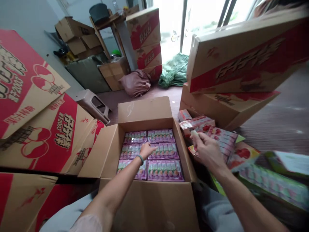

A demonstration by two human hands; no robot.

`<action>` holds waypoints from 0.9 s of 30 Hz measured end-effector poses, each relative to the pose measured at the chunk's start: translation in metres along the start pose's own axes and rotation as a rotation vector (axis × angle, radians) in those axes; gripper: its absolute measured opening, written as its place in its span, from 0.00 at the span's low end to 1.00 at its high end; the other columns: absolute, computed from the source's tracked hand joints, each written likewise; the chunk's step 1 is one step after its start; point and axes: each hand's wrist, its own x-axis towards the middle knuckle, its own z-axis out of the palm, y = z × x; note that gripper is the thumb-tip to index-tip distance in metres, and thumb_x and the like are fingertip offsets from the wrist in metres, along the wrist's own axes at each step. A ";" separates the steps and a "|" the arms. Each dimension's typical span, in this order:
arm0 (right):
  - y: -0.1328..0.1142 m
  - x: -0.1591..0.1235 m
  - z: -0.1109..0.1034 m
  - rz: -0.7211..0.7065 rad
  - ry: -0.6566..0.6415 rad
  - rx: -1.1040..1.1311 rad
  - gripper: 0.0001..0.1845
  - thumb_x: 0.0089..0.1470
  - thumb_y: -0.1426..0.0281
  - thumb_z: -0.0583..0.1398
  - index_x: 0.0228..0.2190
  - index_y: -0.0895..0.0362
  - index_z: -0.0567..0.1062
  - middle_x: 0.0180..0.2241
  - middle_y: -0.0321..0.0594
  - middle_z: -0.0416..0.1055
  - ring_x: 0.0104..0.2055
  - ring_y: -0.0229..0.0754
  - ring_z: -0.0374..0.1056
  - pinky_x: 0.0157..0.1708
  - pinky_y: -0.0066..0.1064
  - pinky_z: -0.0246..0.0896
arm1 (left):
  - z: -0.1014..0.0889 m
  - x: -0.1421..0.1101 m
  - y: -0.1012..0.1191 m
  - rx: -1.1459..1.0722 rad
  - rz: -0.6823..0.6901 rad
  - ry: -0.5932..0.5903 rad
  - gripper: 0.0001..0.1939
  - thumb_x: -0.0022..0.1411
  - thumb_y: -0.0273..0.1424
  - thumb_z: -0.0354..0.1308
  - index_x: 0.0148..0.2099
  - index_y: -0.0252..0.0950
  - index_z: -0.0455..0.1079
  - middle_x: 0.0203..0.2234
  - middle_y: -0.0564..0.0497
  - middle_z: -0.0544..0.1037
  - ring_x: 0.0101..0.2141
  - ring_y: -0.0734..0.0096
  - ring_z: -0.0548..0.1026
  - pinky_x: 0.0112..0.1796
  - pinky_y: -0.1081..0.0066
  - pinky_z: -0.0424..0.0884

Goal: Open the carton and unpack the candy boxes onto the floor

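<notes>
An open cardboard box (154,199) stands in front of me, its flaps folded out. Inside, flat clear-wrapped packs (165,170) with purple edges and green-and-orange prints lie in rows. Over the middle of these packs is my left hand (146,150), with a green band at the wrist. Its fingers are curled, and what they hold, if anything, is hidden. My right hand (209,151) is off the box's right side, above red-and-white packs (223,138). Between its pinched thumb and fingers sticks out a small whitish piece (193,132), too small to name.
Printed red-and-brown cartons (60,138) are stacked at left; more cartons (241,61) stand at right. Green-edged packs (275,183) lie at lower right. Behind are a grey stool (90,101), a brown sack (135,83), a green mesh bundle (174,71) and a carton stack (147,58).
</notes>
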 end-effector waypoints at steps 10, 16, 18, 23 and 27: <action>0.012 0.019 0.025 0.050 -0.061 -0.256 0.27 0.52 0.44 0.50 0.27 0.53 0.74 0.19 0.39 0.70 0.21 0.41 0.63 0.22 0.30 0.53 | -0.063 0.088 -0.144 0.439 -0.408 0.106 0.48 0.34 0.57 0.68 0.52 0.27 0.69 0.54 0.27 0.69 0.56 0.41 0.65 0.52 0.57 0.64; 0.014 0.018 0.045 -0.012 -0.111 -0.305 0.27 0.53 0.44 0.49 0.28 0.52 0.75 0.18 0.38 0.70 0.20 0.43 0.63 0.21 0.31 0.52 | -0.026 0.109 -0.157 0.424 -0.592 0.191 0.58 0.33 0.66 0.60 0.55 0.24 0.67 0.58 0.25 0.61 0.59 0.35 0.58 0.50 0.52 0.66; 0.015 0.017 0.047 -0.016 -0.105 -0.318 0.26 0.52 0.45 0.50 0.28 0.51 0.75 0.19 0.39 0.71 0.20 0.43 0.64 0.21 0.31 0.53 | -0.020 0.113 -0.155 0.411 -0.628 0.226 0.60 0.31 0.66 0.61 0.56 0.23 0.67 0.58 0.24 0.60 0.58 0.36 0.58 0.49 0.52 0.67; 0.021 0.019 0.043 0.001 -0.102 -0.311 0.26 0.52 0.45 0.50 0.30 0.51 0.76 0.19 0.38 0.71 0.20 0.42 0.64 0.22 0.31 0.55 | -0.021 0.110 -0.151 0.380 -0.663 0.305 0.59 0.36 0.63 0.62 0.60 0.23 0.63 0.58 0.26 0.61 0.57 0.38 0.60 0.47 0.53 0.68; 0.030 0.023 0.040 0.005 -0.085 -0.338 0.26 0.52 0.45 0.49 0.29 0.51 0.75 0.23 0.43 0.74 0.23 0.45 0.68 0.23 0.32 0.55 | -0.037 0.098 -0.155 0.344 -0.708 0.296 0.42 0.51 0.56 0.57 0.55 0.24 0.68 0.53 0.28 0.69 0.54 0.42 0.68 0.48 0.55 0.67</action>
